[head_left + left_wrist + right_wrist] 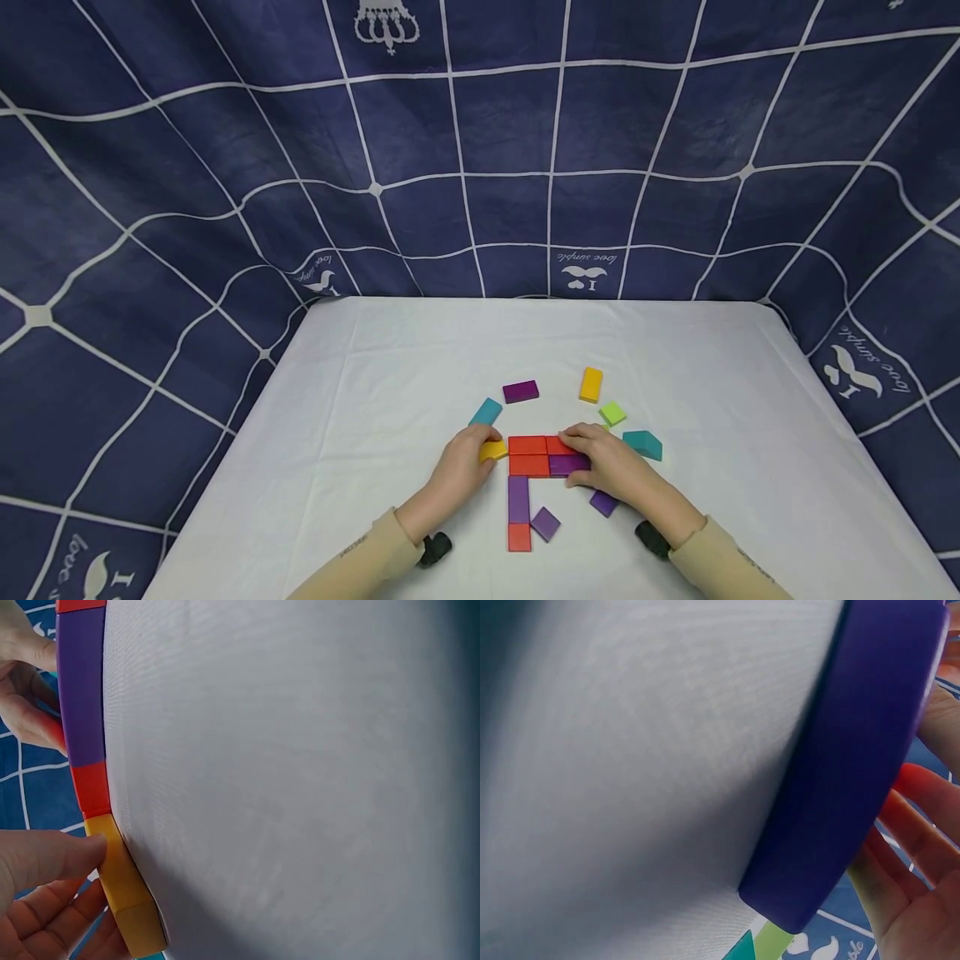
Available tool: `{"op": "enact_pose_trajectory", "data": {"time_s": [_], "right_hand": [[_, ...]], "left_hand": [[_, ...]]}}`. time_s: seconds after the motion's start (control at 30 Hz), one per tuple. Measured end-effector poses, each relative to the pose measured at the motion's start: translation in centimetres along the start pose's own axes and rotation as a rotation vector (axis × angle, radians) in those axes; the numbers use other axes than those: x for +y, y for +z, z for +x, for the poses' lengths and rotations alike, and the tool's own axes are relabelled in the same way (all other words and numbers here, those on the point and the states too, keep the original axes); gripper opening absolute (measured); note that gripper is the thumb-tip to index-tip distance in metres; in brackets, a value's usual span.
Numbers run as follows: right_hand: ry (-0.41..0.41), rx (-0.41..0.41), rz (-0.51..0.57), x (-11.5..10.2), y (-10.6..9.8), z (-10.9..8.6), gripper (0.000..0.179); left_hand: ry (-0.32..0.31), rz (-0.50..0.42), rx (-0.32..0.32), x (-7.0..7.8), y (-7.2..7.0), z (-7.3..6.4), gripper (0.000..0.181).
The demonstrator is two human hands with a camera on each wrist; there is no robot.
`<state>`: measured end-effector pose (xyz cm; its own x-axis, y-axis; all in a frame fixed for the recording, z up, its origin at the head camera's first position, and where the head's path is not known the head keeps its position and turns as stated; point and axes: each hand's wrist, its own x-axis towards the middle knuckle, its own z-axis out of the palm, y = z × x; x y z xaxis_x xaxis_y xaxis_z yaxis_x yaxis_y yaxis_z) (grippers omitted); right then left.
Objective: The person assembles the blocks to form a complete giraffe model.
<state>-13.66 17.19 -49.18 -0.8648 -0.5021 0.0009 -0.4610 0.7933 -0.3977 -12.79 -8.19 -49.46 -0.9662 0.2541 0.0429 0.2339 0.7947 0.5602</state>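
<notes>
My left hand (459,467) pinches a yellow block (124,889) between thumb and fingers, at the left end of a row of blocks. Two red blocks (528,456) sit beside it, one behind the other. At the row's right end, my right hand (611,467) spans a red block (557,444) and the purple block (567,465) in front of it. Its fingers are at the far side and its thumb at the near side. A lighter purple block (518,498) and a red block (519,537) continue in a line toward me.
Behind the row lie a blue block (486,412), a dark purple block (521,391) and a yellow block (591,385). Green (612,413) and teal (642,444) blocks are right of it. Loose purple blocks (545,524) lie nearer. Blue curtains (510,208) border the white table (390,367).
</notes>
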Motion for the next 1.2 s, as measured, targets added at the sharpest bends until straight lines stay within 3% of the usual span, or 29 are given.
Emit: {"op": "enact_pose_trajectory", "data": {"time_s": [0.37, 0.6, 0.83, 1.0, 1.2], "right_hand": [[-0.007, 0.006, 0.004, 0.2, 0.0, -0.1, 0.064], [-0.025, 0.007, 0.005, 0.2, 0.0, -0.1, 0.063], [-0.002, 0.001, 0.003, 0.1, -0.1, -0.1, 0.064], [0.015, -0.004, 0.002, 0.0, -0.2, -0.1, 0.064], [0.014, 0.0, 0.006, -0.2, -0.2, -0.2, 0.064]], "left_hand": [[-0.003, -0.011, -0.004, 0.2, 0.0, 0.1, 0.023], [0.0, -0.017, 0.074, 0.1, -0.6, 0.7, 0.023], [-0.064, -0.018, 0.135, -0.3, -1.6, 2.8, 0.023], [-0.139, -0.002, 0.095, -0.6, -1.6, 4.0, 0.031], [-0.19, 0.016, 0.043, -0.6, -1.3, 4.5, 0.039]]}}
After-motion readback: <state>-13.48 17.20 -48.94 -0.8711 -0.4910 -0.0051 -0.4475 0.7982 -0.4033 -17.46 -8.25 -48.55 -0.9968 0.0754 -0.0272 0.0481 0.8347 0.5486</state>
